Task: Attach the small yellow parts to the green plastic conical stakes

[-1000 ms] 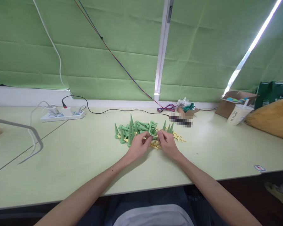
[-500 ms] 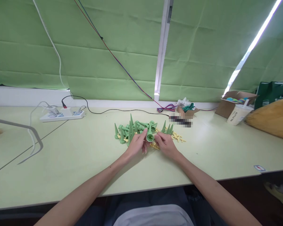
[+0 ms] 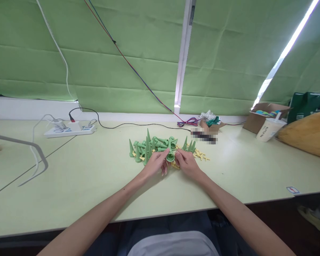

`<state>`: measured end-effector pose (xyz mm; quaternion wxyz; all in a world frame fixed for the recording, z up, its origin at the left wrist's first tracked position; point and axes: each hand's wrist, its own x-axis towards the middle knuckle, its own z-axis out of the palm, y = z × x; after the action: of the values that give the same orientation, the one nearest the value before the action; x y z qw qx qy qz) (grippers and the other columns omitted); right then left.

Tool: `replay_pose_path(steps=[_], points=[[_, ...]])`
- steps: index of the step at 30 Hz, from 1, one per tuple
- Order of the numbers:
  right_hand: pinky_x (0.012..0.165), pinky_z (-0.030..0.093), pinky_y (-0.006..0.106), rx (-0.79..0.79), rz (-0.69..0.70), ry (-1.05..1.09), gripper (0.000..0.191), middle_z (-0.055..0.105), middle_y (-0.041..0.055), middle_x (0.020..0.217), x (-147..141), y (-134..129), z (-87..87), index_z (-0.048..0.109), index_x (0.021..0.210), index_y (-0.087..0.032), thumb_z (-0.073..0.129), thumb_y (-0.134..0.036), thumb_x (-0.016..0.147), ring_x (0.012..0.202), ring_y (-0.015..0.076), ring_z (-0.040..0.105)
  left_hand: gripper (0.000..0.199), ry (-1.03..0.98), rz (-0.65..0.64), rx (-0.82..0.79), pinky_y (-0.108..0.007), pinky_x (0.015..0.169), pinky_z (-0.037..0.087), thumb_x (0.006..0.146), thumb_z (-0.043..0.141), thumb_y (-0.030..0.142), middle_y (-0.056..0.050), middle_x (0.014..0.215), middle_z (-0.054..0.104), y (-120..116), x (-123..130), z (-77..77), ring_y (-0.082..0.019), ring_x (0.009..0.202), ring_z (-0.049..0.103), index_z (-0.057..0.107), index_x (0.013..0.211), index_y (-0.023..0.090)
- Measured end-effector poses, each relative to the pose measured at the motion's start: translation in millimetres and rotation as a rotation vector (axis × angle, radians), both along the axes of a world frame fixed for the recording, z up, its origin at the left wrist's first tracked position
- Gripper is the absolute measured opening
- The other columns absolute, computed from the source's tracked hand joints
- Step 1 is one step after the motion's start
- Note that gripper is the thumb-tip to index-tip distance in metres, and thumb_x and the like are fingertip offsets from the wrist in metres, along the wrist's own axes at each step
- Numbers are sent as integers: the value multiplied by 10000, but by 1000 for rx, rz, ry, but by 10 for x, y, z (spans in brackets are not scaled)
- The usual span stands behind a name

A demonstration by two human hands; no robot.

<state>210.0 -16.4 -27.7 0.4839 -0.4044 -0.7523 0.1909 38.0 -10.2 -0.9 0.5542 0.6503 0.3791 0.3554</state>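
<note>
A green cone-shaped piece (image 3: 170, 156) is held between my hands, its open round end toward me. My left hand (image 3: 157, 163) is closed on its left side, thumb on top and lower fingers curled beneath. At the cone's right side my right hand (image 3: 186, 162) is pinched; anything small between its fingertips is hidden. Behind and left of the hands lies a pile of green cones (image 3: 160, 142), some standing point up, others on their sides. More upright green spikes (image 3: 189, 145) stand behind my right hand, with small yellow pieces (image 3: 201, 155) scattered beside them.
A power strip (image 3: 70, 131) with plugs sits at the back left. A small carton (image 3: 212, 126), a cup with a straw (image 3: 270, 129), a larger cardboard box (image 3: 252, 121) and an orange-brown bag (image 3: 306, 131) are at the back right. The table's front edge runs beneath my forearms.
The held cone has tilted slightly, and its open end sits a little lower. Both hands keep nearly the same place around it.
</note>
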Motion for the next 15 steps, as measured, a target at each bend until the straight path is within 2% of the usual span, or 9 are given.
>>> replay_pose_path(steps=[6, 15], points=[[533, 360, 240, -22, 5, 20, 402, 502, -27, 546, 1, -12, 8, 407, 664, -214, 343, -416, 1005, 496, 119, 457, 549, 5, -33, 45, -235, 401, 394, 886, 444, 625, -7, 443, 534, -6, -12, -5, -134, 395, 523, 590, 676, 138], [532, 378, 237, -42, 8, 29, 364, 514, -35, 540, 2, -28, 30, 419, 722, -219, 332, -435, 1003, 487, 123, 481, 500, 45, -57, 125, -253, 447, 399, 892, 450, 600, 9, 455, 532, -32, -20, 37, -129, 392, 505, 512, 646, 169]])
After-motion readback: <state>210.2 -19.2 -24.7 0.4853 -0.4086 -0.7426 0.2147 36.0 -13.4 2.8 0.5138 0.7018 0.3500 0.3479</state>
